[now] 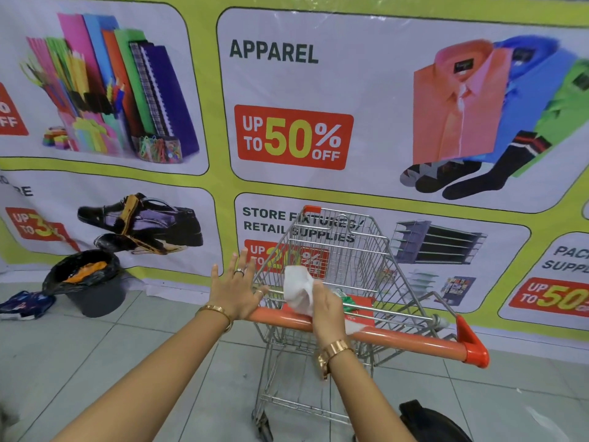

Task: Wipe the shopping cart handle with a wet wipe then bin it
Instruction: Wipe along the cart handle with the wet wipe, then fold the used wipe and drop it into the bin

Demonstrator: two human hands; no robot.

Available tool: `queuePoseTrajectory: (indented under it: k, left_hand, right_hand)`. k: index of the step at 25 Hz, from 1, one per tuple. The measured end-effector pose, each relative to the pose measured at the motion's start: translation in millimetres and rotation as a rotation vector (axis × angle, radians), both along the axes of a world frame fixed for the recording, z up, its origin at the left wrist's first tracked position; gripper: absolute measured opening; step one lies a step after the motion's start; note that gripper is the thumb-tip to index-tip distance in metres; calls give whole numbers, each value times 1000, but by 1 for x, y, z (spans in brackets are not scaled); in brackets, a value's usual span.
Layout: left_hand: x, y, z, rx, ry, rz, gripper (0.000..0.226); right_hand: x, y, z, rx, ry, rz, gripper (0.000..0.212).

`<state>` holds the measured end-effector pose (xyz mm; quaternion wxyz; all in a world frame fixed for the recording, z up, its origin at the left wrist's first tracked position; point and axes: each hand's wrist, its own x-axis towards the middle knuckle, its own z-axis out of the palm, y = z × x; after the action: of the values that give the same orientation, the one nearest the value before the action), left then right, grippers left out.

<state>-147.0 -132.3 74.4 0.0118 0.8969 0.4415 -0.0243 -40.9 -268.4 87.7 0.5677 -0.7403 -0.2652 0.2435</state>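
A wire shopping cart (pixel 344 250) stands in front of me with its orange handle (pixel 408 341) running across its near end. My right hand (pixel 326 311) grips a white wet wipe (pixel 298 290) just above the handle's left half, the wipe sticking up from my fingers. My left hand (pixel 236 287) is open with fingers spread, hovering over the handle's left end and holding nothing. A grey bin (pixel 95 296) lined with a black bag stands on the floor at the left, against the wall.
A large printed sale banner (pixel 287 90) covers the wall right behind the cart. A red and green packet (pixel 357 306) lies in the cart's child seat. A blue bag (pixel 25 304) lies left of the bin. A black object (pixel 430 422) sits on the tiled floor at lower right.
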Motion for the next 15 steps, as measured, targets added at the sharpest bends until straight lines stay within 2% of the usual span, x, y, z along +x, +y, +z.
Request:
queuePoseTrajectory:
  k: [2, 3, 5, 6, 7, 8, 11, 13, 15]
  left_hand:
    - [7, -1, 6, -100, -68, -73, 69]
    - [13, -3, 12, -221, -179, -108, 66]
    - [25, -21, 34, -692, -531, -118, 54]
    - [34, -32, 45, -973, -683, -122, 46]
    - [43, -41, 52, -1174, -777, -150, 40]
    - [56, -44, 53, -1268, -797, -198, 36]
    - [99, -54, 54, -1323, -823, -262, 43]
    - [127, -61, 57, -1345, -900, -210, 19]
    - [148, -72, 63, -1357, -977, -146, 2]
  right_hand:
    - [19, 2, 14, 185, 423, -73, 36]
    - [32, 0, 19, 272, 549, -96, 32]
    - [61, -6, 31, 464, 756, -41, 20]
    - [74, -10, 39, 583, 857, 30, 23]
    - [84, -11, 43, 672, 897, 81, 37]
    - [96, -13, 47, 748, 908, 134, 47]
    - [129, -30, 57, 893, 886, 192, 44]
    - [140, -49, 70, 952, 861, 149, 33]
    - [151, -71, 76, 992, 822, -12, 26]
